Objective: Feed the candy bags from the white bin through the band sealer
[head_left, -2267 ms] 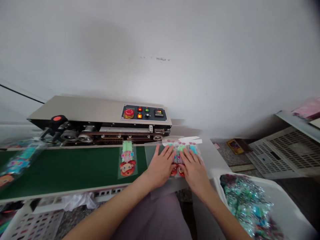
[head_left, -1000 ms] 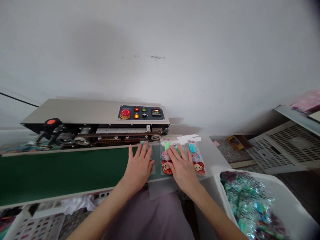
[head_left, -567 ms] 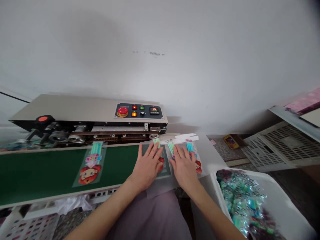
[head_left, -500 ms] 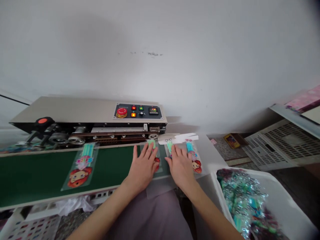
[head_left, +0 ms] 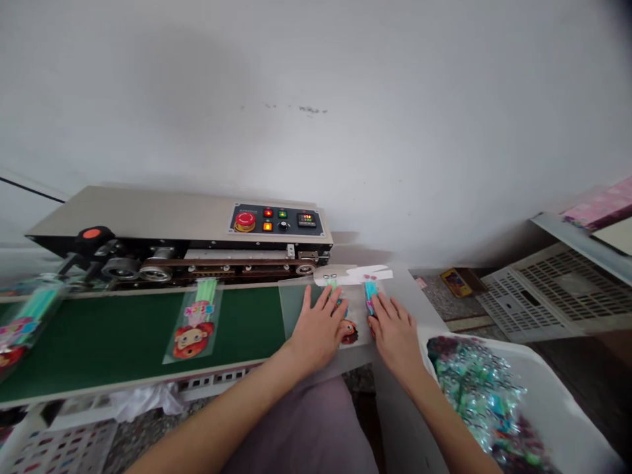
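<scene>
My left hand lies flat, fingers spread, over a clear plastic packet with pale green sticks and a red-haired cartoon head. To the right, my right hand rests, fingers stretched out, on another packet with blue sticks, covering most of it. Both packets are on the pale flat surface at the belt's right end. A packet with green sticks lies on the green conveyor belt, and one more packet is at the far left.
Behind the belt stands a sealing machine with a control panel and red stop button. White paper strips lie at its right end. At lower right is a white tub full of shiny packets. A plastic crate stands farther right.
Two packets have travelled left along the belt, one from beside my left hand. Both hands have shifted right, my left onto the packet formerly under my right, my right onto the rightmost one.
</scene>
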The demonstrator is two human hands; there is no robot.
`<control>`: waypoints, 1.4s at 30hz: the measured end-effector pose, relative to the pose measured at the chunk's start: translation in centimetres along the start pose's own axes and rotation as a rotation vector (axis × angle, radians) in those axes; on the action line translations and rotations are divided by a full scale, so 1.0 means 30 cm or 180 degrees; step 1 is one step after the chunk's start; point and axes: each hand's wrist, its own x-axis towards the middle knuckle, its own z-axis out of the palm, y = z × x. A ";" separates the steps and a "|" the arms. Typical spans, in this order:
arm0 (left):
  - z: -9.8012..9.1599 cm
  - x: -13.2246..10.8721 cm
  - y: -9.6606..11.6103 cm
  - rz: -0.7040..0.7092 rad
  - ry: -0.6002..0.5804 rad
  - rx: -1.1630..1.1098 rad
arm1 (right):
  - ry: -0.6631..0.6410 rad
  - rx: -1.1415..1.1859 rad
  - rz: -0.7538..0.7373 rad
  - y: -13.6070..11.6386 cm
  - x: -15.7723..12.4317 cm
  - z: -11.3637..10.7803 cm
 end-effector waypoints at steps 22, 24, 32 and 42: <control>-0.058 -0.060 -0.128 0.0205 -0.0282 -0.0167 | 0.0217 0.0833 0.0109 0.001 0.075 -0.008; -0.066 -0.073 -0.144 0.0171 -0.0297 -0.0166 | 0.0064 0.0597 0.0121 0.001 0.007 0.013; -0.134 -0.172 -0.211 -0.0439 -0.0112 0.0331 | -0.0249 0.0486 -0.0051 -0.192 0.010 0.021; -0.147 -0.484 0.029 0.0470 0.0879 0.0450 | 0.0000 0.0692 -0.0240 -0.343 0.039 -0.001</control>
